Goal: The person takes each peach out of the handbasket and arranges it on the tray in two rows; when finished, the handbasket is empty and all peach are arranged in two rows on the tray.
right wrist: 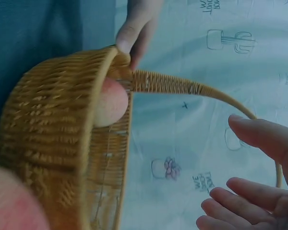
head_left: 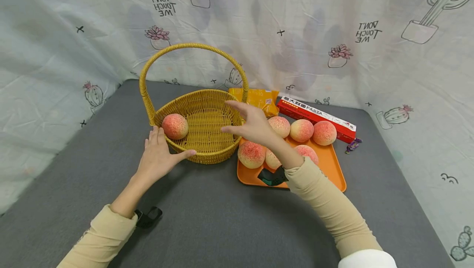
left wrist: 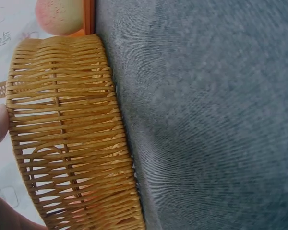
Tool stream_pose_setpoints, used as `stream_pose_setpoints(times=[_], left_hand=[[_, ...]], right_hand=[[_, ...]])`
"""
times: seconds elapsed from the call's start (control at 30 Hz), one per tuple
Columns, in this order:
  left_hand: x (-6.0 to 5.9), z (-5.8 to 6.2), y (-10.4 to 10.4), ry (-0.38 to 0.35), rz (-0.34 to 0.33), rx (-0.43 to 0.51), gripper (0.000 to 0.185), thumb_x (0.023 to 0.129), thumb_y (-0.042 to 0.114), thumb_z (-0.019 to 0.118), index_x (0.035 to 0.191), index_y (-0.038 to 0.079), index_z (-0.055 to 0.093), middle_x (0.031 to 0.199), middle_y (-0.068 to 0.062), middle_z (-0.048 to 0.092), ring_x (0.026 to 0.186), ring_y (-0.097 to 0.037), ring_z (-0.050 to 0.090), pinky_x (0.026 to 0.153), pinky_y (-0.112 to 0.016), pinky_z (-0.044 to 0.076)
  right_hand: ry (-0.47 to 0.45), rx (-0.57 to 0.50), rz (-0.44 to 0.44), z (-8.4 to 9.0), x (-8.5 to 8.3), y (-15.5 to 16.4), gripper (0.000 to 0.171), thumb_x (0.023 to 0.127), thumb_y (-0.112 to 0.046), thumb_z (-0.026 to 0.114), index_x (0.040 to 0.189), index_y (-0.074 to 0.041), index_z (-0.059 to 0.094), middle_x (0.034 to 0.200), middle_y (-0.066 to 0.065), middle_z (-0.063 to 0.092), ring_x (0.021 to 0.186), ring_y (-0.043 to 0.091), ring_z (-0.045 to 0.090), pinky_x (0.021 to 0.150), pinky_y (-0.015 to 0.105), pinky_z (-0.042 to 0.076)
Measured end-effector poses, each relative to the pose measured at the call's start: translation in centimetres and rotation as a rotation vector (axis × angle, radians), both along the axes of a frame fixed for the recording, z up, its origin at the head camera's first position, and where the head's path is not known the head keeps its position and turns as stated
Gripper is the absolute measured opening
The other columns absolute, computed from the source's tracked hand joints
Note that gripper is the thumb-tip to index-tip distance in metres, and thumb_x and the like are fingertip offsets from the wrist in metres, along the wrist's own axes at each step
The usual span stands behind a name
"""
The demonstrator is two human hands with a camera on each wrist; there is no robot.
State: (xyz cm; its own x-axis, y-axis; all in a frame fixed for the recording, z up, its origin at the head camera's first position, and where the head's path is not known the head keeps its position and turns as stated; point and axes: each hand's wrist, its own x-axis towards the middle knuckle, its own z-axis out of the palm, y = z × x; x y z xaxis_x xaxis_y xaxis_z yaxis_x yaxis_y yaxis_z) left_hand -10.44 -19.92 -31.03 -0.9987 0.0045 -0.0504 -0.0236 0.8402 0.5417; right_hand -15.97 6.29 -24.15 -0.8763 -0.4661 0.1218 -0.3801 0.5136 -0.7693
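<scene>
A yellow wicker basket (head_left: 201, 153) with a tall handle stands on the grey table and holds one peach (head_left: 175, 126) at its left side. My left hand (head_left: 157, 157) rests open against the basket's near left rim, fingers straight; the left wrist view shows the basket wall (left wrist: 72, 134) close up. My right hand (head_left: 246, 126) hovers open over the basket's right rim, holding nothing. In the right wrist view its fingers (right wrist: 259, 139) are spread beside the basket (right wrist: 53, 143), with the peach (right wrist: 110, 101) inside. An orange tray (head_left: 333, 165) to the right carries several peaches (head_left: 301, 130).
A red pasta box (head_left: 316, 118) and a yellow snack bag (head_left: 259, 97) lie behind the tray. A small purple wrapped sweet (head_left: 353, 145) sits right of the tray. A cactus-print cloth (head_left: 296, 25) walls the back and sides. Grey table surface (head_left: 207, 214) lies in front.
</scene>
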Motion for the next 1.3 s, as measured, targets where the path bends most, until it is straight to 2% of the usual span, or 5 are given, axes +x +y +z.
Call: stream_pose_setpoints(times=[0.27,0.57,0.83,1.07,1.3], left_hand=[[0.1,-0.3,-0.4,0.017,-0.006,-0.068,0.124,0.081,0.067,0.064,0.147,-0.018,0.003,0.153,-0.038,-0.003,0.141,-0.053,0.003,0.112,-0.064,0.01],[0.1,-0.7,-0.3,0.04,-0.029,-0.108,0.122,0.082,0.069,0.06,0.146,-0.02,0.005,0.153,-0.038,-0.002,0.142,-0.052,0.003,0.114,-0.06,0.007],[0.3,-0.8,0.1,0.036,-0.029,-0.1,0.12,0.083,0.065,0.063,0.147,-0.019,0.007,0.153,-0.038,0.0,0.143,-0.05,0.003,0.115,-0.059,0.007],[0.3,-1.0,0.2,0.028,-0.017,-0.086,0.118,0.084,0.063,0.064,0.148,-0.017,0.006,0.154,-0.036,-0.001,0.144,-0.048,0.002,0.115,-0.058,0.006],[0.3,-0.8,-0.1,0.033,-0.018,-0.104,0.117,0.085,0.061,0.065,0.147,-0.018,0.006,0.154,-0.036,-0.001,0.143,-0.049,0.003,0.115,-0.058,0.006]], right_hand=[[-0.063,0.087,0.053,0.9,-2.7,-5.2,0.074,0.085,-0.033,0.077,0.148,-0.014,0.044,0.149,0.004,0.045,0.135,0.021,0.043,0.107,0.038,0.039],[-0.492,-0.105,0.003,-1.3,-5.2,-9.8,0.061,0.093,-0.033,0.066,0.145,-0.007,0.046,0.15,0.008,0.042,0.136,0.025,0.039,0.109,0.042,0.037],[-0.879,-0.342,-0.149,-4.8,-6.6,-12.5,0.075,0.092,-0.02,0.068,0.152,-0.001,0.027,0.156,0.012,0.029,0.141,0.028,0.032,0.112,0.042,0.033],[-0.863,-0.3,-0.137,-6.3,-6.6,-14.0,0.063,0.094,-0.015,0.065,0.147,0.003,0.037,0.156,0.012,0.029,0.141,0.029,0.031,0.112,0.044,0.032],[-0.796,-0.25,-0.112,-7.0,-6.1,-15.2,0.075,0.092,-0.017,0.067,0.151,0.004,0.026,0.156,0.017,0.026,0.141,0.031,0.031,0.112,0.044,0.031]])
